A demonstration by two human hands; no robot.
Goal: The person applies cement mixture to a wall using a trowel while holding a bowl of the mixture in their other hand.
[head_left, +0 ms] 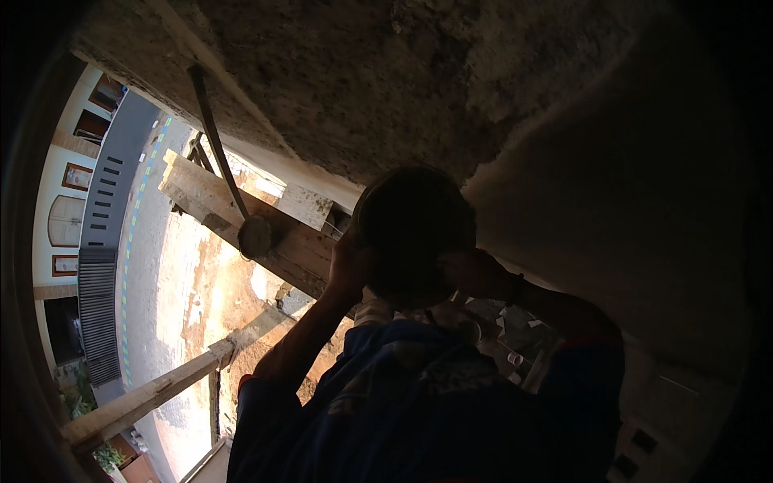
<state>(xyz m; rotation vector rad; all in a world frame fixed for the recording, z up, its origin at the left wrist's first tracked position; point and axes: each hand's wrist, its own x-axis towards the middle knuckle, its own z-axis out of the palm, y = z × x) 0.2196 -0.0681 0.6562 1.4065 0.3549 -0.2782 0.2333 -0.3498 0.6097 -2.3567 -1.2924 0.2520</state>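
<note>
Both my hands hold a dark, rounded, bucket-sized object (415, 233) up in front of my chest, close to the rough wall. Deep shadow hides its details, so I cannot make out its kind. My left hand (352, 266) is closed against its left side, and my right hand (475, 272) grips the right side. The fingers are mostly lost in the dark. Below and left of the left hand runs a wooden plank (302, 253).
A long thin pole (213, 129) slants from the rough, unevenly coated wall (338, 72) to a round piece (255, 237) at the plank. A wooden beam (153, 390) crosses the lower left. Far below lie sunlit ground and a grey gate (98, 314); debris lies beneath my right arm.
</note>
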